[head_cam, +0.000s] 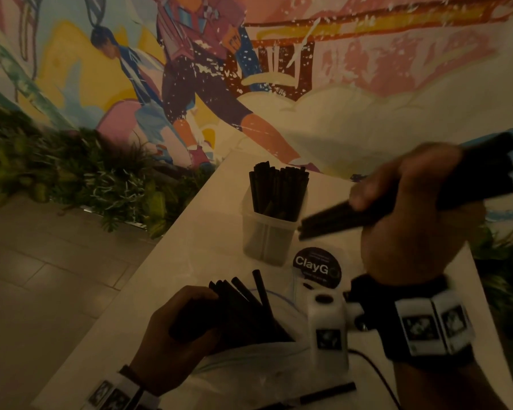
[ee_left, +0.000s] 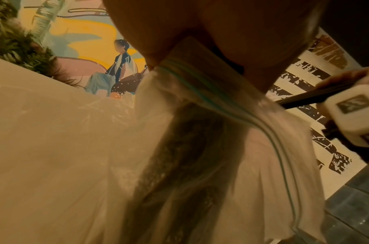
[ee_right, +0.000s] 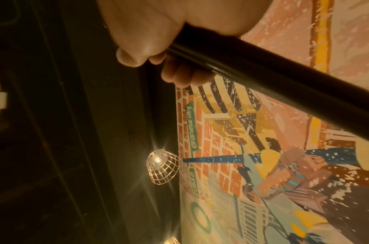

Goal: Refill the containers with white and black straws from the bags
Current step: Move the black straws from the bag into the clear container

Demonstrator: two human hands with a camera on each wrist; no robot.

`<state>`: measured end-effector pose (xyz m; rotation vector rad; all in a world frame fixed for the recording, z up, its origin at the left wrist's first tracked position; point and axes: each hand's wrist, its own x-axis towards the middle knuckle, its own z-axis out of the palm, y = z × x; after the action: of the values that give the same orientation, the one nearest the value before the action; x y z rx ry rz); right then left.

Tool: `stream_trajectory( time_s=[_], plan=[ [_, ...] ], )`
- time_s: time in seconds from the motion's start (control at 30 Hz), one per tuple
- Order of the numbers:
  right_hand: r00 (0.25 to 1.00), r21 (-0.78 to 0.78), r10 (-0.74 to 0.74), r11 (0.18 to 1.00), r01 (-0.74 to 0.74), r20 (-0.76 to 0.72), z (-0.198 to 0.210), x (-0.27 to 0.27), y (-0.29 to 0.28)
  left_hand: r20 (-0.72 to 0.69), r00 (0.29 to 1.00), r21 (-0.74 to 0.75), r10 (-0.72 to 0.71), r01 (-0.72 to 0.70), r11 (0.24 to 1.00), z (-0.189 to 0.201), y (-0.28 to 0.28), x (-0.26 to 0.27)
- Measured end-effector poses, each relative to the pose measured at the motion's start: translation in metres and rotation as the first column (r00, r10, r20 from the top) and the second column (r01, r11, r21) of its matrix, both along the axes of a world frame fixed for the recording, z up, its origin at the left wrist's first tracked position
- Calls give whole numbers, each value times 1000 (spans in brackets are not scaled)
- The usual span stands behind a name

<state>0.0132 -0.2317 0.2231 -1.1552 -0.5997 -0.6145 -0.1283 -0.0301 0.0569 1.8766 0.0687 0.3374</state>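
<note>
A clear plastic container (head_cam: 268,232) stands on the white table (head_cam: 190,247), holding several upright black straws (head_cam: 276,187). My right hand (head_cam: 406,208) grips a bundle of black straws (head_cam: 338,218) held almost level in the air, just right of the container; the same bundle (ee_right: 262,79) crosses the right wrist view. My left hand (head_cam: 175,329) holds the neck of a clear zip bag (ee_left: 200,132) with black straws (head_cam: 243,300) sticking out of its mouth, near the table's front. No white straws are in sight.
A round black "ClayGo" sign (head_cam: 317,267) sits between container and bag. One loose black straw (head_cam: 326,393) lies at the table's front edge. Green plants (head_cam: 71,173) line the floor to the left, under a painted wall (head_cam: 338,84).
</note>
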Motion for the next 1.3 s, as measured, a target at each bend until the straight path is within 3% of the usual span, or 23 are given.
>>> stream_trajectory(
  time_s=[0.2, 0.37, 0.5, 0.6, 0.73, 0.97, 1.0, 1.1, 1.13, 1.2, 1.27, 1.3],
  plan=[
    [993, -47, -106, 993, 104, -52, -1, 50, 28, -9, 1000, 9, 18, -18, 1000, 1, 0, -3],
    [959, -169, -81, 985, 35, -271, -58, 82, 49, -9, 1000, 8, 20, -20, 1000, 1, -1, -2],
    [883, -355, -182, 935, 19, -432, -96, 98, 54, -12, 1000, -9, 15, -15, 1000, 2, 0, -2],
    [874, -495, -337, 859, 132, -350, -109, 108, 51, -15, 1000, -12, 25, -25, 1000, 2, 1, -2],
    [877, -724, -454, 657, 209, -159, -133, 122, 44, -20, 999, -1, 37, -37, 999, 2, 0, -3],
    [858, -835, -511, 491, 251, -43, -152, 127, 38, -26, 998, 31, 51, -50, 998, 2, -1, -2],
    [862, -830, -506, 484, 275, -9, -151, 125, 38, -25, 999, 32, 48, -47, 998, 3, -1, -2],
    [872, -714, -489, 601, 360, 28, -139, 117, 39, -27, 998, 16, 51, -51, 999, 2, -1, -3],
    [879, -709, -474, 606, 360, 41, -135, 116, 40, -29, 998, 13, 53, -52, 999, 1, -1, -3],
    [917, -819, -394, 503, 275, 66, -136, 116, 43, -27, 998, 17, 50, -49, 999, 0, 0, -2],
    [947, -946, -320, 299, 124, 23, -143, 119, 45, -21, 999, 16, 46, -46, 999, 1, 0, -1],
    [949, -968, -314, 236, 79, 1, -143, 120, 45, -21, 999, 9, 43, -43, 999, 2, -1, -1]
  ],
)
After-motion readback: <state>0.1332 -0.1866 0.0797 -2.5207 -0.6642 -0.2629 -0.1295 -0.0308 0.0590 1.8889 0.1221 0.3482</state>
